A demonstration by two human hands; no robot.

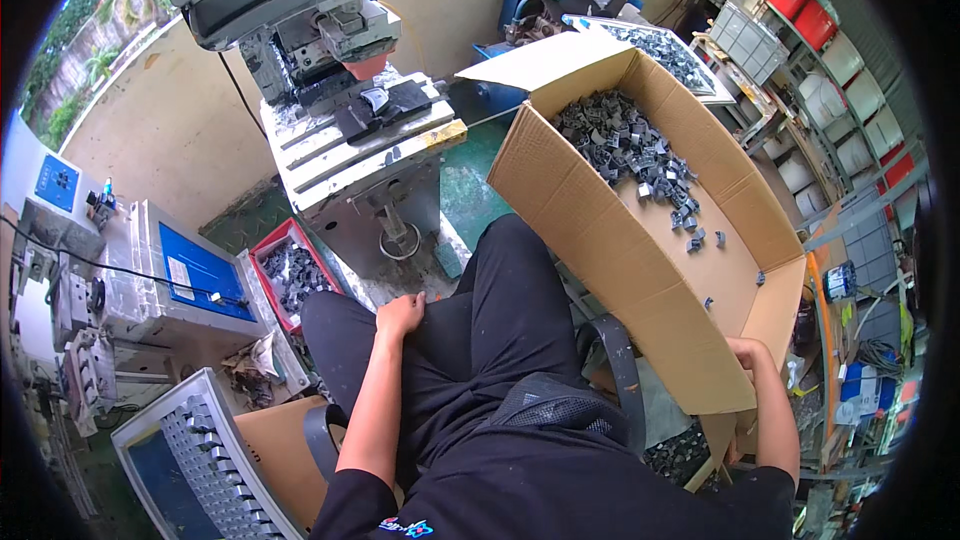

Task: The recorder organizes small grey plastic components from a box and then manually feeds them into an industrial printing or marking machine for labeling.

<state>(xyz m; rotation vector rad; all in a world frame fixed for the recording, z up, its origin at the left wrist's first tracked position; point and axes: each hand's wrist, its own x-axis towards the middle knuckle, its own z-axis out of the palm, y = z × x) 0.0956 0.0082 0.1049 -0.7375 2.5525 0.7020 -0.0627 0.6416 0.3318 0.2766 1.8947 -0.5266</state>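
My left hand [400, 312] rests on my dark-trousered thigh, fingers curled; what is inside them, if anything, is hidden. At right, my right hand [748, 354] grips the edge of a large open cardboard box [590, 240], tilted beside my leg. Many small grey angled pieces [610, 135] are heaped at the box's far end, with a few scattered toward my hand. Ahead of me a press machine [355, 40] has a pink pad [367, 67] above a black fixture [355, 115] holding a shiny piece.
A red crate of pieces [295, 275] is left of the press. Control cabinets [140, 270] line the left, above a slotted frame [190, 450]. A tray of pieces [660, 60] and blue bins [545, 0] stand behind the box; shelving with pails [840, 90] runs along the right.
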